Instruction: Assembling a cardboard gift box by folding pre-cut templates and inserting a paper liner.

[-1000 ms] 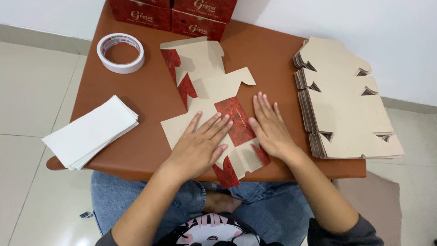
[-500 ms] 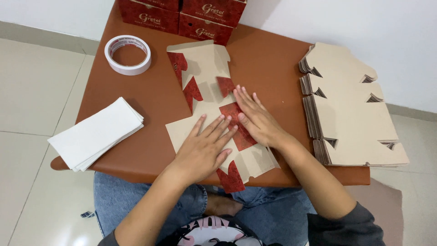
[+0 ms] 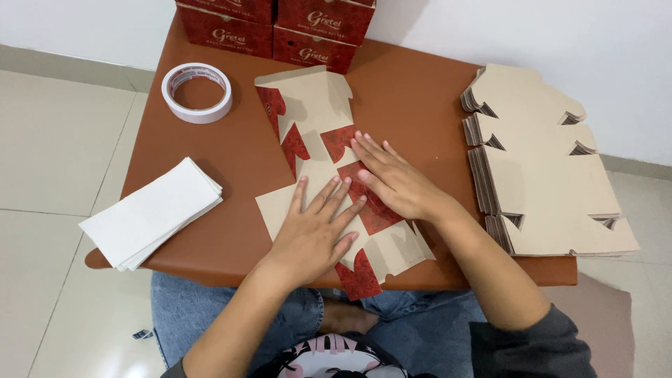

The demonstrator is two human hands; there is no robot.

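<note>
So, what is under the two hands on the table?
Both the left hand and the right hand lie flat on an unfolded cardboard box blank, tan with red flaps. The brown table is beneath it. The part of the blank below the palms is covered.

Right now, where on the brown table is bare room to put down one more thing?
Bare table lies between the flat carton blank and the stack of blanks, below the red boxes. A second patch lies between the tape roll, the white paper stack and the blank. The front middle is crowded: left hand and right hand press there.
</note>
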